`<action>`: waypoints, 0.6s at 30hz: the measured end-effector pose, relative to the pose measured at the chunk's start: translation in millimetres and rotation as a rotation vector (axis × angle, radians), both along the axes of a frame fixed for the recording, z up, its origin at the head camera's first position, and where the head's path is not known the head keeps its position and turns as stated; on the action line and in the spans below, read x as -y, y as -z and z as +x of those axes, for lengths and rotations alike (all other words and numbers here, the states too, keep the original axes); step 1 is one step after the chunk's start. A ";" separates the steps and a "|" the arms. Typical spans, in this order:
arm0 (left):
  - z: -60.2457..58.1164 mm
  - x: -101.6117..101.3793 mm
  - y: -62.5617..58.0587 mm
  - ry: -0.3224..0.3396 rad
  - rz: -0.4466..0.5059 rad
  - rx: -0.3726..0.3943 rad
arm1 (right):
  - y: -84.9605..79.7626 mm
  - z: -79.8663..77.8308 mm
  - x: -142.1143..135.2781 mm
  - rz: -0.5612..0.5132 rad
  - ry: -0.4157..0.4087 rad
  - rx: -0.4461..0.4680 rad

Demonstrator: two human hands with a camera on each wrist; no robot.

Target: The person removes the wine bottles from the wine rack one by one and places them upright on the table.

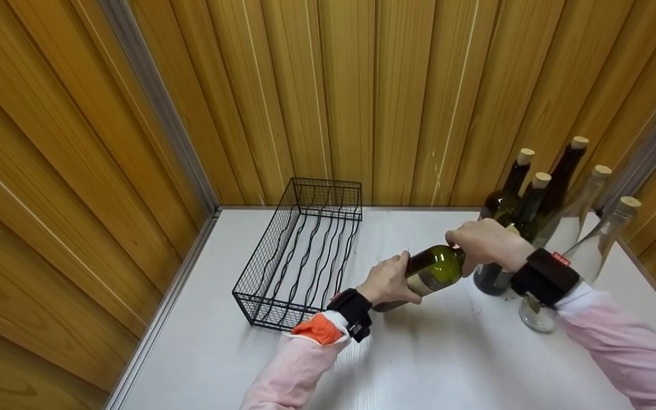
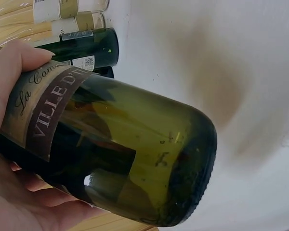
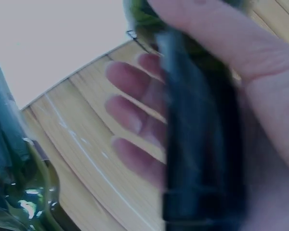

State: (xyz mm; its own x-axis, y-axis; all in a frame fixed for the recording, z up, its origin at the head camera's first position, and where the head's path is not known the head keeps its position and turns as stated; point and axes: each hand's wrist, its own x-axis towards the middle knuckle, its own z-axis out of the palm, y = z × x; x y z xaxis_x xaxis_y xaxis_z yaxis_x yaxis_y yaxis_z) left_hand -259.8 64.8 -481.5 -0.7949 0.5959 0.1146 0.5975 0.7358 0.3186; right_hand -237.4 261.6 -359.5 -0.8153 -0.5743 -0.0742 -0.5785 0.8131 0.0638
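Both hands hold a green wine bottle point(image 1: 435, 270), tilted above the white table with its base toward the lower left. My left hand point(image 1: 389, 280) wraps round the body; in the left wrist view its thumb lies on the label point(image 2: 50, 103) and the fingers curl underneath. At the other end my right hand point(image 1: 490, 245) grips the neck. The right wrist view, somewhat blurred, shows the dark neck point(image 3: 202, 144) between thumb and fingers. The base point(image 2: 195, 168) is bare glass past the left hand.
Left of the hands, a black wire rack point(image 1: 242, 294) with wavy bars stands on the white table point(image 1: 203, 353). Several corked bottles, including a dark one point(image 1: 561, 171) and a clear one point(image 1: 601, 239), stand close by the right forearm. Wood-panelled walls point(image 1: 396, 102) enclose the table.
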 end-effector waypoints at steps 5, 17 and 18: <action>-1.2 4.1 6.7 -0.051 0.059 0.035 | -7.9 -5.8 -1.4 -0.154 -0.082 -0.153; 0.1 6.9 11.3 -0.155 0.286 0.137 | -21.0 -13.5 -5.6 -0.711 -0.070 -0.685; 0.4 6.8 11.7 -0.159 0.305 0.141 | -20.3 -13.1 -5.5 -0.743 -0.051 -0.673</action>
State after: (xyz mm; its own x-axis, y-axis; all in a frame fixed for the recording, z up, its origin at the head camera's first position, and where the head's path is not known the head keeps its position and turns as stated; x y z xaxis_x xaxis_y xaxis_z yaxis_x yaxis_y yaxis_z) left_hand -259.4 58.0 -493.2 -0.8955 0.4189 0.1501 0.4176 0.6747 0.6086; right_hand -250.5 267.1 -339.2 -0.5289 -0.3231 0.7848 -0.6442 0.7548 -0.1234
